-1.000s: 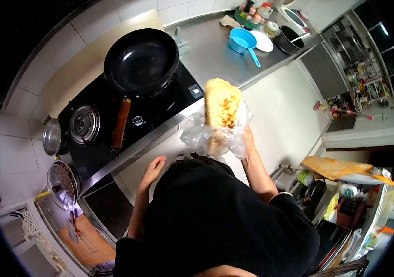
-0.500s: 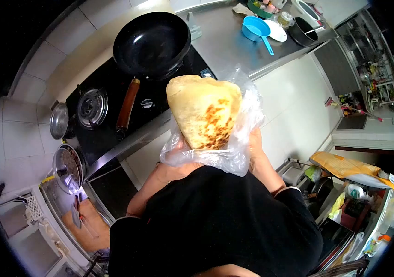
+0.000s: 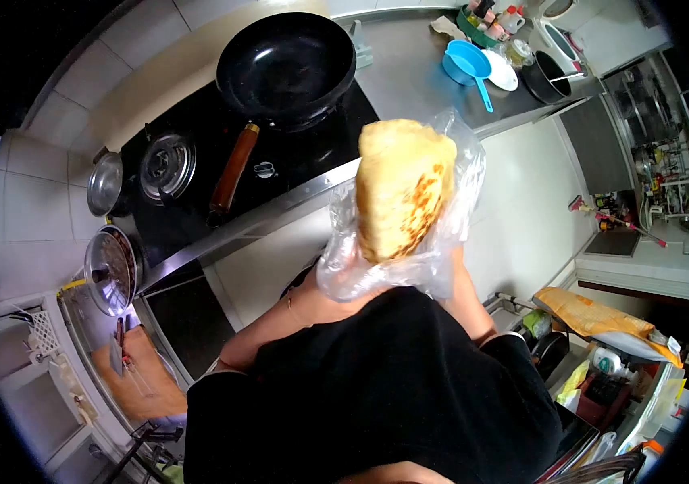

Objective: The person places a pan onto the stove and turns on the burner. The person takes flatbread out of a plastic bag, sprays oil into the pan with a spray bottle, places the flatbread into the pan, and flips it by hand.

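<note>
A folded flatbread (image 3: 403,194), pale with brown scorched spots on its right side, stands partly out of a clear plastic bag (image 3: 464,189) in front of my chest. My left hand (image 3: 335,297) is closed round the lower left of the bag, with the bread inside it. On the other side my right hand (image 3: 459,256) grips the bag's right edge; its fingers are mostly hidden behind the plastic.
A black wok (image 3: 286,68) with a wooden handle sits on the stove (image 3: 191,137). A blue ladle-like scoop (image 3: 465,63) and a dark pot (image 3: 546,78) stand on the steel counter. A glass-lidded pan (image 3: 112,270) and an orange-brown board (image 3: 139,371) are at the left.
Both hands have carried the bagged flatbread to the right, and it has turned so that its browned side appears narrower. The whole view has shifted slightly.
</note>
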